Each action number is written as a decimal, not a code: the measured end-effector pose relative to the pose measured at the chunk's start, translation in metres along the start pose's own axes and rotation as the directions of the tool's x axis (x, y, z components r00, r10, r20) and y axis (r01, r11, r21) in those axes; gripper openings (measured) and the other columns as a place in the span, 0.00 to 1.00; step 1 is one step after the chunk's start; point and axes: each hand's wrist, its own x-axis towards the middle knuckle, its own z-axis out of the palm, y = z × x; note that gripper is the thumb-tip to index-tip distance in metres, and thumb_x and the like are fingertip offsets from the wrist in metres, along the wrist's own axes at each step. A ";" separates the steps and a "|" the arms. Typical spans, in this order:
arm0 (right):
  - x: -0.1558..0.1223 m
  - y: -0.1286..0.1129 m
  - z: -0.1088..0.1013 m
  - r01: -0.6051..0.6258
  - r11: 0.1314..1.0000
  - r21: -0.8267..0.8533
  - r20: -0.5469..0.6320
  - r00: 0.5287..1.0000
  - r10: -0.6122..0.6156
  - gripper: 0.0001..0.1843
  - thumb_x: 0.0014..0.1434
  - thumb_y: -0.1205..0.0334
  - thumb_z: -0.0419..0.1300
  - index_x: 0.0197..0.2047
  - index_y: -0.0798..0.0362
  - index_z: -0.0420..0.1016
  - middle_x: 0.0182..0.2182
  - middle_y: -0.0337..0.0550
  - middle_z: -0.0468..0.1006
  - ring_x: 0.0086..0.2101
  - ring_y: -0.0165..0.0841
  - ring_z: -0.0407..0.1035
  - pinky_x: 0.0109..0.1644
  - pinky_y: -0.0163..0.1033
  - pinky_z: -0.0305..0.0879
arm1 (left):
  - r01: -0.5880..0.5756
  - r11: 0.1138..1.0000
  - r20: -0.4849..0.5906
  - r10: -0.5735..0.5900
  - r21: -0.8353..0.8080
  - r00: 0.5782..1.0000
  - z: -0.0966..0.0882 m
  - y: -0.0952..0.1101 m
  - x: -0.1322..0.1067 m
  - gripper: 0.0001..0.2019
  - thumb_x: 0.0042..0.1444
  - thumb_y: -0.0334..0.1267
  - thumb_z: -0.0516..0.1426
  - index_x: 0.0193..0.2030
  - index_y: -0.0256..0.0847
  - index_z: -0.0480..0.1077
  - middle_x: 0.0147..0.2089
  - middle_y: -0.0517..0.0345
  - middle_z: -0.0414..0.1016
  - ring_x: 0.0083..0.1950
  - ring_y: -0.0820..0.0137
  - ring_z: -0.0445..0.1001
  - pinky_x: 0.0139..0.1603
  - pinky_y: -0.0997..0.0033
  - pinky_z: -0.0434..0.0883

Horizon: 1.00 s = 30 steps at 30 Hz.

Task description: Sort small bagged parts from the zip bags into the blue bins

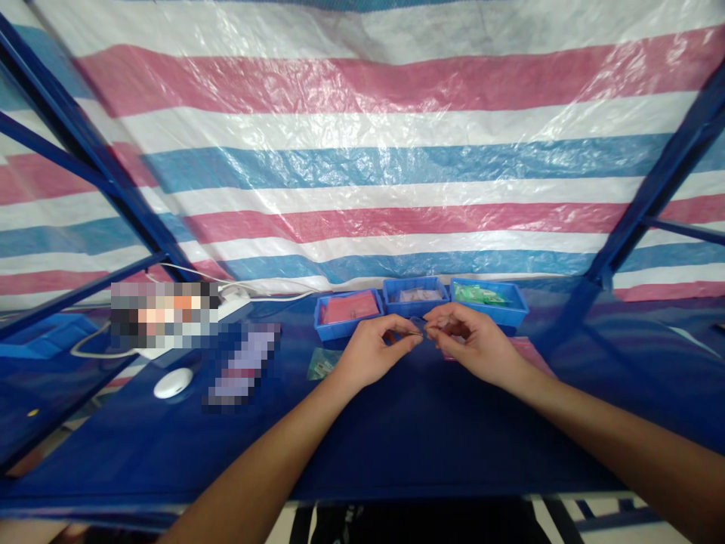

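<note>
My left hand [374, 349] and my right hand [471, 341] meet above the middle of the blue table [396, 438], fingertips pinched together on a tiny thing [424, 330] that is too small to name. Both hands are closed in a pinch. Just behind them stand three small blue trays: the left tray [347, 311] holds pink packets, the middle tray [415, 295] holds clear ones, the right tray [490, 298] holds green ones. A small greenish packet [322, 365] lies flat on the table left of my left hand.
A white oval object [173, 382] lies at the left of the table, with a white power strip [233, 301] and its cable behind it. Blue metal frame bars [102, 162] and a striped tarpaulin [374, 151] enclose the bench.
</note>
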 end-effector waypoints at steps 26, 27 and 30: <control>0.000 0.005 0.008 -0.012 0.999 0.048 0.186 0.982 0.003 0.13 0.66 0.52 0.65 0.50 0.48 0.77 0.41 0.42 0.83 0.35 0.35 0.77 0.38 0.40 0.77 | 0.030 0.990 -0.029 -0.034 -0.140 0.999 0.007 0.000 -0.001 0.08 0.56 0.30 0.60 0.44 0.40 0.72 0.36 0.60 0.77 0.33 0.74 0.74 0.38 0.75 0.70; 0.000 0.005 0.008 -0.009 0.999 0.046 0.194 0.981 0.000 0.12 0.67 0.52 0.65 0.49 0.48 0.78 0.41 0.42 0.83 0.36 0.35 0.77 0.38 0.40 0.77 | 0.036 0.991 -0.028 -0.040 -0.132 0.999 0.008 0.001 -0.002 0.09 0.55 0.30 0.60 0.43 0.40 0.71 0.35 0.61 0.76 0.32 0.75 0.73 0.36 0.75 0.69; 0.000 0.005 0.008 -0.017 0.999 0.043 0.212 0.977 0.007 0.12 0.67 0.51 0.65 0.47 0.49 0.78 0.39 0.42 0.83 0.34 0.34 0.76 0.39 0.40 0.76 | 0.051 0.993 -0.020 -0.054 -0.102 0.998 0.009 0.002 -0.003 0.08 0.55 0.31 0.62 0.42 0.40 0.71 0.31 0.63 0.73 0.30 0.75 0.70 0.33 0.76 0.66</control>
